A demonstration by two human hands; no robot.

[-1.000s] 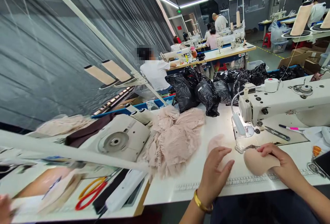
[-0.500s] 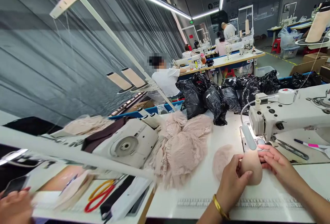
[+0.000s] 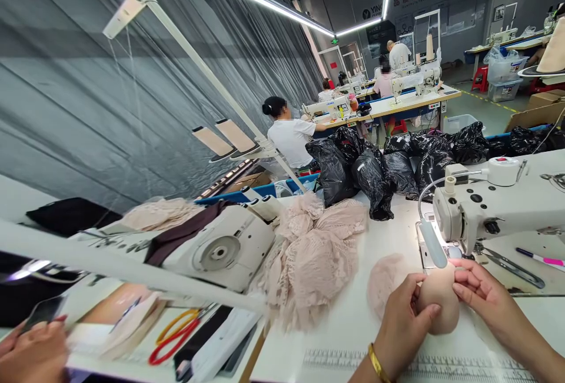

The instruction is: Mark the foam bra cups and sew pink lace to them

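Between my two hands is a beige moulded bra cup (image 3: 441,306), in front of the sewing machine (image 3: 481,209). My left hand (image 3: 408,315), with a gold bracelet at the wrist, grips its left side, the thumb lying over the front. My right hand (image 3: 481,295) pinches the upper right edge between thumb and fingers. The machine's gooseneck lamp (image 3: 432,245) shines just above the cup, and the needle area is mostly hidden behind it. A sheer beige fabric piece (image 3: 384,283) lies flat left of my left hand.
A heap of beige lace (image 3: 318,265) lies to the left, with black plastic bags (image 3: 373,180) behind. Tweezers (image 3: 514,268) and a pen (image 3: 541,255) rest by the machine. A ruler strip (image 3: 353,358) runs along the front. Another person's hand (image 3: 37,350) is at far left, near red-handled scissors (image 3: 174,342).
The view has shifted slightly, moving the scene a little right. My right hand has closed its pinch on the cup's edge, and the cup sits slightly lower and turned.
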